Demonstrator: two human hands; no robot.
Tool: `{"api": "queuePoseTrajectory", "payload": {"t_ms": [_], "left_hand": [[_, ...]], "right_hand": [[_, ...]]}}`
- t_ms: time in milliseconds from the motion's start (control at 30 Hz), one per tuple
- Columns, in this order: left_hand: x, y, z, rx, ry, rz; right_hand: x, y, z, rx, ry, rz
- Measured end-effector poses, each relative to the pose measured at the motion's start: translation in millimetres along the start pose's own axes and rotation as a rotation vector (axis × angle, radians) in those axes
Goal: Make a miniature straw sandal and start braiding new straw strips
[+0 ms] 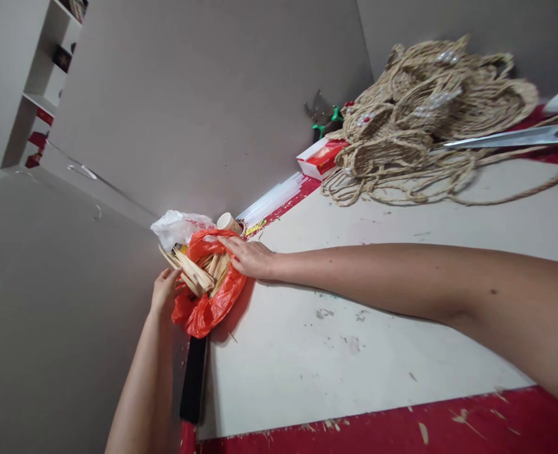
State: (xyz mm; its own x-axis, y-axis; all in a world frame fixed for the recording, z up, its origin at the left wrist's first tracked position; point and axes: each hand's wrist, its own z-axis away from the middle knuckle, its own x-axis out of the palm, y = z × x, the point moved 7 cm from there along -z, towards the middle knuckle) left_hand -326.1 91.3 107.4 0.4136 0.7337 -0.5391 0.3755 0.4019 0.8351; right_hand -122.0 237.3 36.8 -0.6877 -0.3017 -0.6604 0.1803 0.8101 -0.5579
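The left hand [165,290] is curled shut on the left side of a crumpled red-orange plastic bag [210,304], just where a bundle of pale flat wooden sticks [197,272] pokes out toward 10 o'clock. The right hand [250,257] lies on the bag's rim at 2 o'clock, fingers straight and close together, flat rather than gripping.

The bag sits at the far left corner of the white tabletop board [335,340] and overhangs its edge. The likely trouble is that the loose sticks slide out over that edge and drop to the grey floor [56,328], since only soft plastic holds them. The thin film could also tear on the stick ends.

At 12 o'clock, touching or nearly so, are a white plastic bag [177,227] and a small paper cup [229,222], so room there is tight. A black bar [193,378] runs along the edge at 6 o'clock. Toward 4 o'clock the board is bare. The tan jute rope heap [425,120] and long steel scissors [519,137] lie well apart at 2 o'clock.
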Motion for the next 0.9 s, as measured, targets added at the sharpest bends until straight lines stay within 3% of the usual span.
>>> {"api": "queuePoseTrajectory", "payload": {"t_ms": [333,500,700,800,900], "left_hand": [[52.2,-8,-3,0.186,-0.009,-0.303],[46.0,-8,16,0.35,-0.033,-0.391],[54.6,-12,63,0.463,-0.366,-0.439],[57.9,-6,64,0.469,-0.429,-0.404],[49.9,5,47,0.429,-0.385,-0.366]], "right_hand": [[4,3,3,-0.018,-0.014,0.024],[5,6,4,0.0,-0.012,-0.002],[1,7,4,0.051,-0.007,0.021],[2,7,4,0.043,-0.012,0.037],[2,8,4,0.037,-0.007,0.033]]}}
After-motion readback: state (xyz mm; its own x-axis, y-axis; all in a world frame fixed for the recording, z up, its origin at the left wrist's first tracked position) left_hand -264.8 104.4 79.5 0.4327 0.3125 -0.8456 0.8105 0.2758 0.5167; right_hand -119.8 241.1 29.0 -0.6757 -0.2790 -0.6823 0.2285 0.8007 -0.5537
